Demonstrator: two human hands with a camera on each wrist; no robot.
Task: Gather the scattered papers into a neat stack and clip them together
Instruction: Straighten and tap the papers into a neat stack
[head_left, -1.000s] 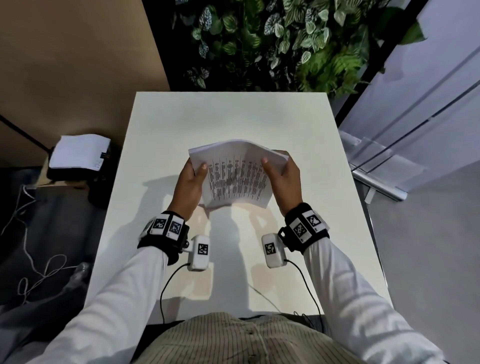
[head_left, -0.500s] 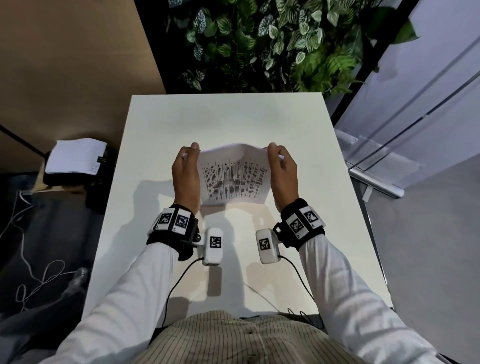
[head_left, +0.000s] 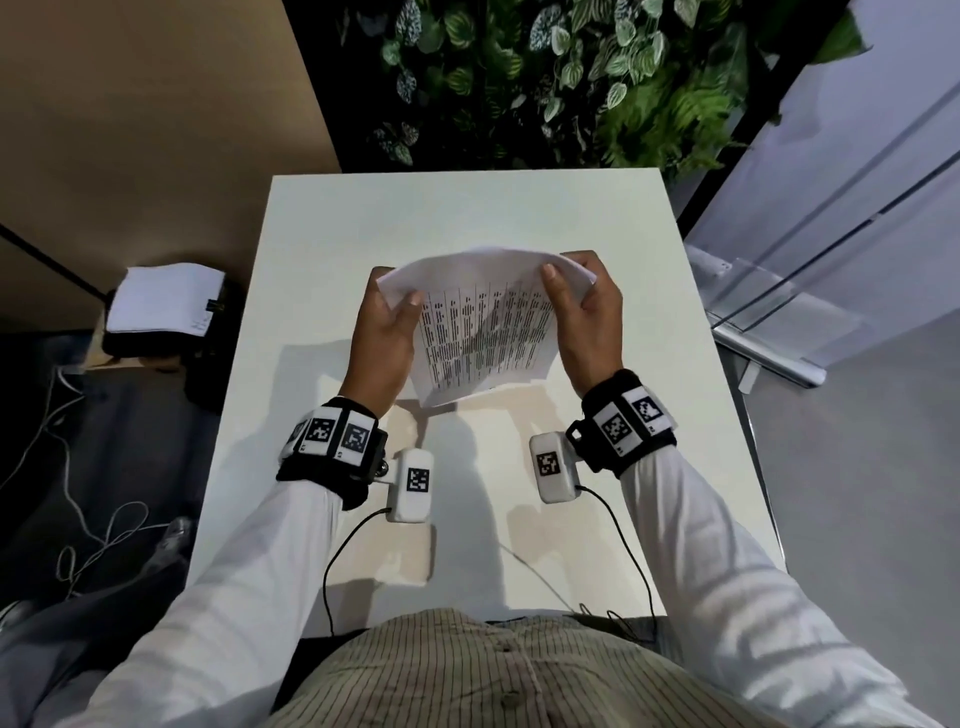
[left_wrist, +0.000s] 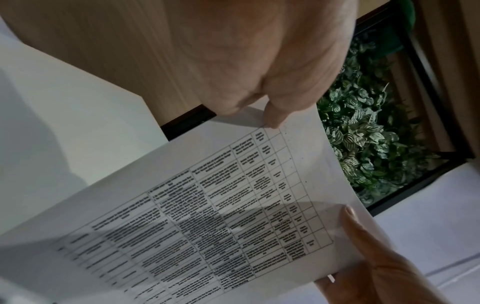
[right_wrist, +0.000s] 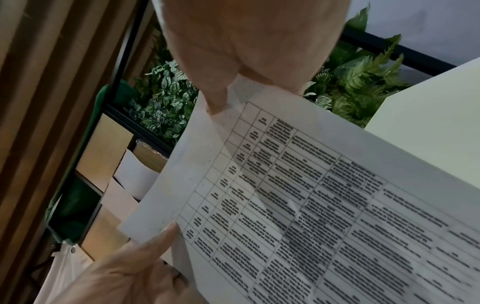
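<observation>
A stack of white papers (head_left: 483, 332) with a printed table on its face is held up above the white table (head_left: 467, 218), its top edge bowed. My left hand (head_left: 389, 322) grips the left edge, thumb on the printed side. My right hand (head_left: 576, 301) grips the upper right edge the same way. In the left wrist view the papers (left_wrist: 207, 216) run from the left hand (left_wrist: 259, 61) to the right hand (left_wrist: 376, 257). The right wrist view shows the papers (right_wrist: 311, 205) between the right hand (right_wrist: 246, 51) and the left hand (right_wrist: 135, 267). No clip is in view.
A white pad on a dark box (head_left: 161, 299) sits on the floor to the left, with loose cables (head_left: 78, 519) nearby. A plant wall (head_left: 545, 78) stands beyond the table's far edge. A glass panel with a metal rail (head_left: 769, 338) runs along the right.
Both hands have shifted their hold on the stack: the thumbs now lie on the printed face, the top edge bows more, and the stack sits tilted between hands spread slightly wider.
</observation>
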